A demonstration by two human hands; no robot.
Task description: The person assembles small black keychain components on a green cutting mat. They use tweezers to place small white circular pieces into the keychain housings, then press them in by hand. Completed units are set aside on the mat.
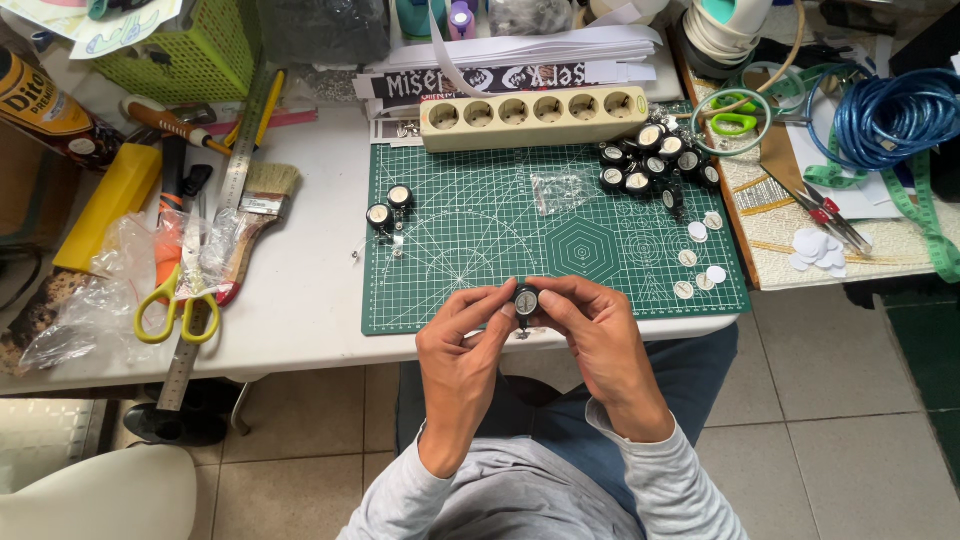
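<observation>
Both hands meet over the near edge of a green cutting mat (470,230). My left hand (462,350) and my right hand (598,335) pinch one small round black piece with a white face (526,299) between their fingertips. Two similar pieces (388,207) lie at the mat's left. A cluster of several more (655,160) sits at the mat's back right. Loose white paper discs (700,255) lie along the mat's right side.
A beige power strip (535,115) lies along the mat's far edge. Left of the mat are yellow-handled scissors (178,305), a paintbrush (258,215), a steel ruler (215,230) and crumpled plastic bags. Blue coiled cable (895,115), green tape measure and white discs lie right.
</observation>
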